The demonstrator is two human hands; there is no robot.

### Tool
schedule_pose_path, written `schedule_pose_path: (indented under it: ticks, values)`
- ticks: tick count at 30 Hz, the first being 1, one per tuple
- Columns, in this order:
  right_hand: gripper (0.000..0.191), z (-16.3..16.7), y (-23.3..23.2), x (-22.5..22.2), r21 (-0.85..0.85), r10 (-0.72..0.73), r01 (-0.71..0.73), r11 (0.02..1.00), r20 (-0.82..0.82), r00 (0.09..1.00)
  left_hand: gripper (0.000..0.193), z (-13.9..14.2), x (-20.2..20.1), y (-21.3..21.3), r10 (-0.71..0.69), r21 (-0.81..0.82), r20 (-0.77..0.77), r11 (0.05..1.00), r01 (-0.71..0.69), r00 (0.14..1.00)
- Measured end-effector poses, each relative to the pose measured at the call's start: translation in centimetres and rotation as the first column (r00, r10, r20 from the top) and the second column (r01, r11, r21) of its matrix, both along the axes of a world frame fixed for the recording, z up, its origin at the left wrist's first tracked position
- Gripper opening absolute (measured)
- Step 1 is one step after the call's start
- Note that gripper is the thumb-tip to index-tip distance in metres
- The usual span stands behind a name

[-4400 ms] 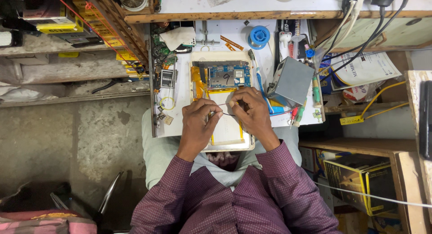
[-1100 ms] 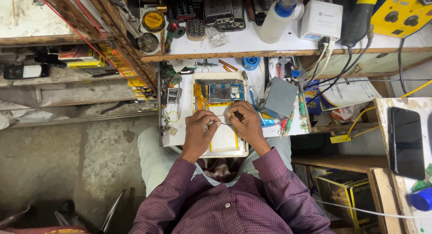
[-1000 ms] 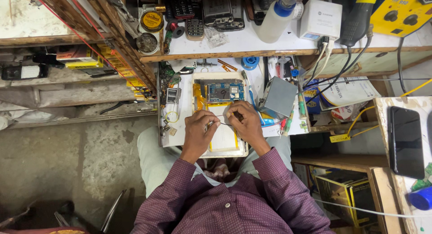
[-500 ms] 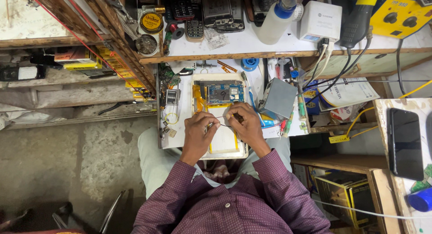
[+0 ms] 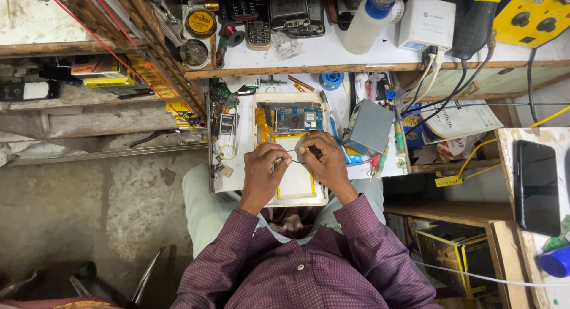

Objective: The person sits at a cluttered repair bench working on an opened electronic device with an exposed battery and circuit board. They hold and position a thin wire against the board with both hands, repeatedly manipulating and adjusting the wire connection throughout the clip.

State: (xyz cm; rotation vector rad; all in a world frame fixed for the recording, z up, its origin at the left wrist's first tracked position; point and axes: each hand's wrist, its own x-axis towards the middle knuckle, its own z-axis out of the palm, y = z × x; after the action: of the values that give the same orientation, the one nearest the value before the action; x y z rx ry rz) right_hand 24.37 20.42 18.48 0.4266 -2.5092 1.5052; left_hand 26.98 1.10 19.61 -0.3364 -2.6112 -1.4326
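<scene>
An opened tablet (image 5: 295, 178) lies on the small white worktop (image 5: 237, 160), its blue circuit board (image 5: 297, 119) at the far end and a pale battery below it. My left hand (image 5: 262, 171) and my right hand (image 5: 322, 161) are both over the tablet. Each pinches one end of a thin wire (image 5: 295, 161) stretched between them. Both sleeves are maroon check.
A grey metal box (image 5: 369, 126) and a blue tape roll (image 5: 331, 79) sit on the worktop. The shelf above holds old phones (image 5: 287, 9), a white bottle (image 5: 368, 21), a charger block (image 5: 427, 22) and a yellow meter (image 5: 530, 15). A dark phone (image 5: 537, 186) lies at right.
The view has tilted up a little since the oldest frame, showing more of the upper shelf. My hands stay over the tablet with only small finger shifts.
</scene>
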Motion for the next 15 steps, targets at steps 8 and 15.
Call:
schedule_pose_path:
  ticks: [8,15]
  values:
    - [0.012,-0.03,0.27,-0.22,0.016,0.013,-0.012,1.0,-0.066,0.998,0.008,0.39,-0.36,0.31,0.009,-0.028,-0.011,1.0,-0.009,1.0]
    - [0.012,-0.05,0.35,-0.31,0.004,0.021,-0.021,1.0,-0.074,0.997,0.006,0.72,-0.69,0.34,-0.016,-0.048,-0.019,0.999,0.015,1.0]
